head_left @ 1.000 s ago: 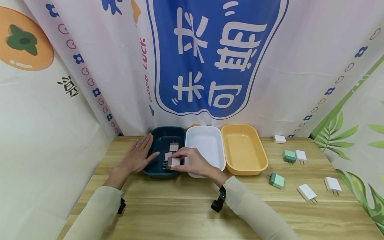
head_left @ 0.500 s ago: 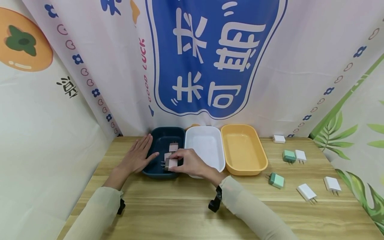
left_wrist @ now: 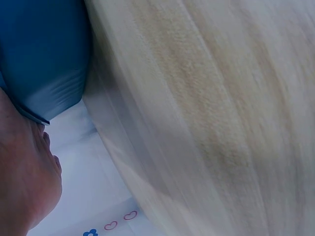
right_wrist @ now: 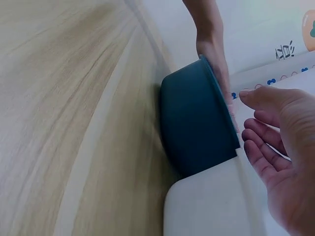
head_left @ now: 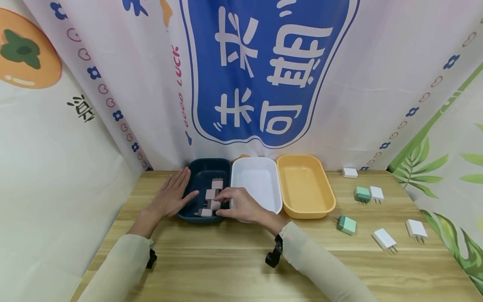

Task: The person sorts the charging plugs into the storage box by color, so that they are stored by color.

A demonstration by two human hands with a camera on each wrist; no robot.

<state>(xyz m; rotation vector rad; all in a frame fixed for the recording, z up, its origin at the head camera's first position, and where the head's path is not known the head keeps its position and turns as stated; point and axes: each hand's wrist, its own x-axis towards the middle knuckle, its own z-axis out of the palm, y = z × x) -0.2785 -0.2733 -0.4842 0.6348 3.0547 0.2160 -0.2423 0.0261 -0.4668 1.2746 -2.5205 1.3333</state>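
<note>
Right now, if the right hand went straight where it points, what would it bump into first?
The right hand would probably meet the nearest pink plug in the dark blue tray, just ahead. Height is hard to judge, so it might pass above.

"GOOD LUCK" on curtain (head_left: 362, 105), "未来可期" on blue panel (head_left: 260, 79)

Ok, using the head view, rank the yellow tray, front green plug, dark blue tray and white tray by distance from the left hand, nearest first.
1. Dark blue tray: touching the left hand.
2. White tray: middle of the row.
3. Yellow tray: right end of the row.
4. Front green plug: right of the trays.
</note>
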